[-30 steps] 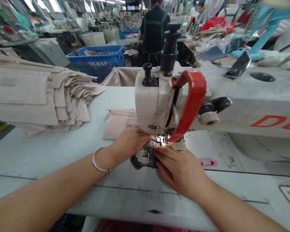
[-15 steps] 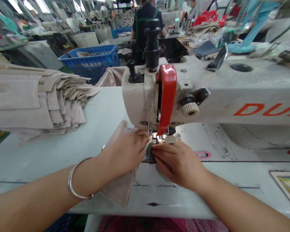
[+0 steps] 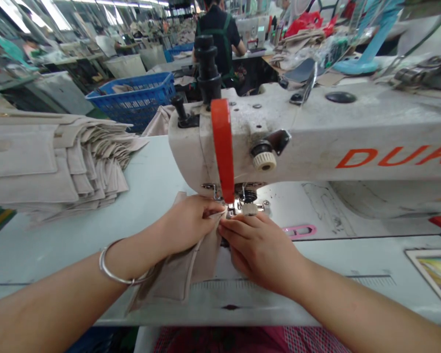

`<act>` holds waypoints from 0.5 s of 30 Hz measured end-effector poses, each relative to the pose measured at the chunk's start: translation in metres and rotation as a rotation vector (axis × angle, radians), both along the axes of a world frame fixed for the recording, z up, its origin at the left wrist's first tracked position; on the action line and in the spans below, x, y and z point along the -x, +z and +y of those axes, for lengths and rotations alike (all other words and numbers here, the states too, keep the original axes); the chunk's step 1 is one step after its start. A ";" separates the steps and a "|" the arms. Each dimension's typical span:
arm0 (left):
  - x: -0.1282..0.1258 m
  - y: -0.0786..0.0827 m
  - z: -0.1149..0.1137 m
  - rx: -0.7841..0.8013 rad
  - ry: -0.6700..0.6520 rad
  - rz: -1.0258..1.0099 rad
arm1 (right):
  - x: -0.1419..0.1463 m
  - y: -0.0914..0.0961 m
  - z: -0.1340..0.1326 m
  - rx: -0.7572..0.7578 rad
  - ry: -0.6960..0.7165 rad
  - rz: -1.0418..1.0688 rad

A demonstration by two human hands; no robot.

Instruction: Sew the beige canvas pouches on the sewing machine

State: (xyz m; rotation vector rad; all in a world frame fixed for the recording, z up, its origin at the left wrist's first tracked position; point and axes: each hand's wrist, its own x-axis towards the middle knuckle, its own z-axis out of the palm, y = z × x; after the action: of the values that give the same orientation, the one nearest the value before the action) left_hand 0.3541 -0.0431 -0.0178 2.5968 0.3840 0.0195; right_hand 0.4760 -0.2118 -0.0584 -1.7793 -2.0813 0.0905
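Note:
A beige fabric piece lies folded in layers under the needle area of a white sewing machine, its lower part spread toward the table's front edge. My left hand, with a silver bangle on the wrist, pinches the fabric's edge just left of the presser foot. Close by on the right, my right hand has its fingertips closed on the same edge, in front of the foot. The fingers partly cover the fabric there. A red guard stands upright before the needle.
A tall stack of beige sewn pieces sits at the left of the table. A pink oval tool lies on the machine bed. Behind are a blue crate and a seated person. A framed picture lies at right.
My right fingertips have come onto the fabric edge beside my left hand. More of the fabric now shows below my left hand. The whole view has shifted, so the machine appears farther left.

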 end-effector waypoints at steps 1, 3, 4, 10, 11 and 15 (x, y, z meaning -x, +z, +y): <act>0.000 0.001 -0.001 -0.022 -0.006 0.005 | 0.001 0.000 0.000 -0.002 -0.002 0.000; -0.001 0.003 -0.005 -0.059 -0.017 0.017 | 0.001 0.000 -0.001 -0.007 -0.002 0.002; -0.001 0.003 -0.007 -0.068 -0.020 0.023 | 0.001 0.000 -0.001 -0.011 -0.001 0.002; -0.003 0.005 -0.007 -0.078 -0.012 -0.021 | 0.001 -0.001 0.000 -0.030 -0.005 -0.009; -0.003 0.005 -0.005 -0.082 -0.014 -0.024 | 0.001 -0.001 0.000 -0.034 -0.009 -0.007; -0.002 0.008 -0.007 -0.150 -0.031 0.023 | -0.002 0.000 -0.002 -0.037 -0.020 0.006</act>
State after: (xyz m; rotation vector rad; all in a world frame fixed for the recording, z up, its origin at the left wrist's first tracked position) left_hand 0.3562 -0.0496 -0.0100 2.7526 0.3624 0.0081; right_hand 0.4776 -0.2135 -0.0581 -1.7759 -2.0473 0.0506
